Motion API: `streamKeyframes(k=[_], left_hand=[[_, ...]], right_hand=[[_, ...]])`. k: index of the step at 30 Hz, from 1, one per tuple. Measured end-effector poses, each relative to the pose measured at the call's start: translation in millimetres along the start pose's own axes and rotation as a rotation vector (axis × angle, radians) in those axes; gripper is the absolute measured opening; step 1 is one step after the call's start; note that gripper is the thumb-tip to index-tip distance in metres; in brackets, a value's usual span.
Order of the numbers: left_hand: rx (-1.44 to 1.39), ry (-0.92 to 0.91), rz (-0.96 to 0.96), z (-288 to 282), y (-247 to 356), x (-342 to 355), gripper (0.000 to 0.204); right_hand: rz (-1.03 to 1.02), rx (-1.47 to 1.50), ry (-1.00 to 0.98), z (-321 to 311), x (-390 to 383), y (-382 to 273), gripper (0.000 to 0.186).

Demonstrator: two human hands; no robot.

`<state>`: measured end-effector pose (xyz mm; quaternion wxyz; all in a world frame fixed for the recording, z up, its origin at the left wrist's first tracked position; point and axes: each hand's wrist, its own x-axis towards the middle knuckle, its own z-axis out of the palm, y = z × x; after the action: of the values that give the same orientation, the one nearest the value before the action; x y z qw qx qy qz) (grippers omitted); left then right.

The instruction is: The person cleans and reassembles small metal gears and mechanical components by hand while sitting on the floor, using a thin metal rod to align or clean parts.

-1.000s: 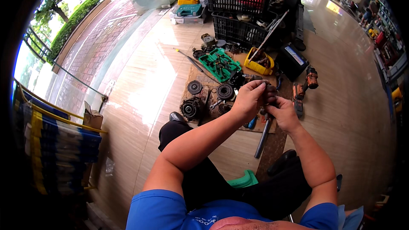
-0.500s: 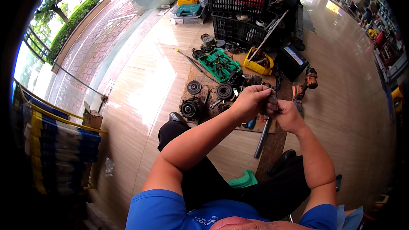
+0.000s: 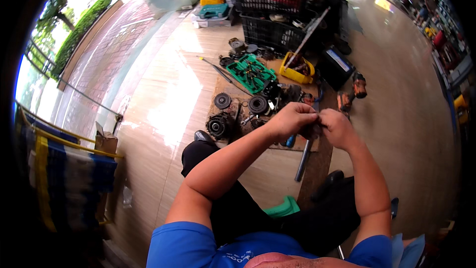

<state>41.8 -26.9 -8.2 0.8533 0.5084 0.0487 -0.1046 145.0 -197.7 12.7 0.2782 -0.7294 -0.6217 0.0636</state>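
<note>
Small part (image 3: pixel 318 113), its long axis and pointing hidden, seems pinched by both hands' (image 3: pixel 292 120) (image 3: pixel 339 128) closed fingertips.

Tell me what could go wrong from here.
Whatever the left hand and right hand are fingering, too hidden to make out, might slip and get lost among the loose metal parts.
The metal bar lies near the right shoe, so a shifting foot could knock it.
</note>
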Motion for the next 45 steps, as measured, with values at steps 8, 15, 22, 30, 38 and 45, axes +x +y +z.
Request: streamKeyframes(k=[8,15,22,30,38,45], left_hand=[[0.674,0.104,0.132,-4,-1,-4,0.021],[0.7,0.103,0.027,13,-8,2,0.02],[0.737,0.148,0.022,14,-14,3,0.021],[1.118,0.243,0.246,12,-24,2,0.02],[1.188,0.434,0.415,9,-34,8,0.03],[0.324,0.458,0.34,0,-27,18,0.032]], right_hand=[[-0.032,-0.18,0.043,14,3,19,0.008],[-0.02,-0.375,0.076,14,-9,19,0.007],[-0.091,-0.513,0.101,16,-8,17,0.007],[0.047,-0.582,0.164,23,-1,16,0.006],[0.383,-0.061,0.318,28,2,14,0.015],[0.487,0.395,0.368,39,4,6,0.021]])
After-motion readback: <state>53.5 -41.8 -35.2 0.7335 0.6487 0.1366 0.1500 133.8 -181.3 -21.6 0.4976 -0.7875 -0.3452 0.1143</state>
